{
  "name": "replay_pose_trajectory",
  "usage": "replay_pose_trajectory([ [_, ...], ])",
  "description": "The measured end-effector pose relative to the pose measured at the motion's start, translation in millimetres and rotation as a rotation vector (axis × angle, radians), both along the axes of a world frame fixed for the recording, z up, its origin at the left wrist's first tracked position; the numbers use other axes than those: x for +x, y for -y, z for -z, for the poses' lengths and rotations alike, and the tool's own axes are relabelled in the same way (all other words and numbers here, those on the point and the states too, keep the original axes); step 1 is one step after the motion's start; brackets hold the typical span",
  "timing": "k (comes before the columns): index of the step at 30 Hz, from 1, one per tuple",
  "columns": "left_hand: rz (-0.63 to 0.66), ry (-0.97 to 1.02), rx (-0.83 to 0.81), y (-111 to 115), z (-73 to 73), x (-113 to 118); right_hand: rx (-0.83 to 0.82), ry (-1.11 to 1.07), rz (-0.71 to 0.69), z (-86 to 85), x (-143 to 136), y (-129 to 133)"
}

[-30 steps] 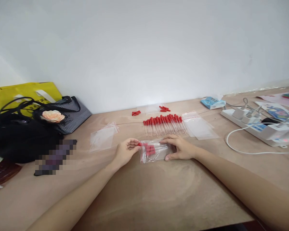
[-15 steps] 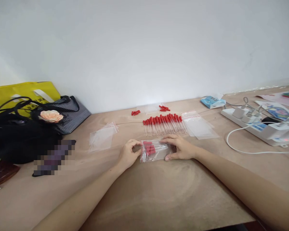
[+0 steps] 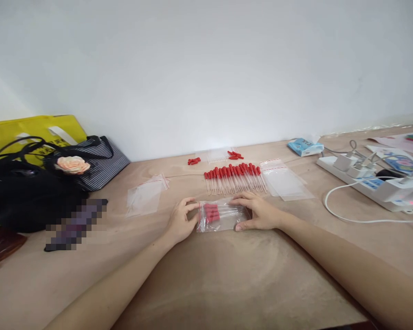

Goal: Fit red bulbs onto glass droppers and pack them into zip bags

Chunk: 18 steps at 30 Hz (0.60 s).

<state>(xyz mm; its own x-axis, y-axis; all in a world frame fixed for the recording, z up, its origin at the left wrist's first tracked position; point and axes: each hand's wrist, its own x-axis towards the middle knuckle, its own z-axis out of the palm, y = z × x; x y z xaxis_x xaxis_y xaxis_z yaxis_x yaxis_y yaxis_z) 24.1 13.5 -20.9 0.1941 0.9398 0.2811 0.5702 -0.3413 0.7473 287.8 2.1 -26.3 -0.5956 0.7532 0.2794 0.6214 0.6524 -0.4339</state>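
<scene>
A clear zip-lock bag (image 3: 227,224) lies flat on the table in front of me, its red-lined zip edge to the left. Inside are several droppers with red rubber bulbs (image 3: 212,213), the bulbs toward the zip and the clear tubes toward the right. My left hand (image 3: 183,221) has its curled fingers at the zip edge, gripping it. At the opposite end, my right hand (image 3: 258,213) holds the bag between thumb and fingers. Just beyond the bag, a row of red-bulbed droppers (image 3: 232,176) lies side by side.
Flat bags lie in a left stack (image 3: 146,197) and a right stack (image 3: 285,183). Loose red bulbs (image 3: 194,161) sit near the wall. A power strip (image 3: 368,183) with cables and a blue tissue pack (image 3: 304,146) stand right; a black bag (image 3: 27,197) stands left.
The bag's zip end and the bulbs in it have shifted slightly left, and the bulbs lie more evenly lined up. My left fingers have moved a little left; my right hand stays nearly still.
</scene>
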Motion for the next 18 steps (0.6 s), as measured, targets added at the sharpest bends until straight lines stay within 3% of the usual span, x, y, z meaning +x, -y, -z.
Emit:
replay_pose_trajectory([
  [5,-0.150,0.001,0.016,-32,-4.0,3,-0.012,0.005,0.002,-1.0,0,1],
  [13,-0.149,0.004,0.027,-125,-18.9,70,-0.015,-0.018,-0.003,-4.0,-1,2],
  [18,-0.186,0.084,-0.009,-150,-14.8,89,-0.020,-0.017,-0.005,-3.7,-1,0],
])
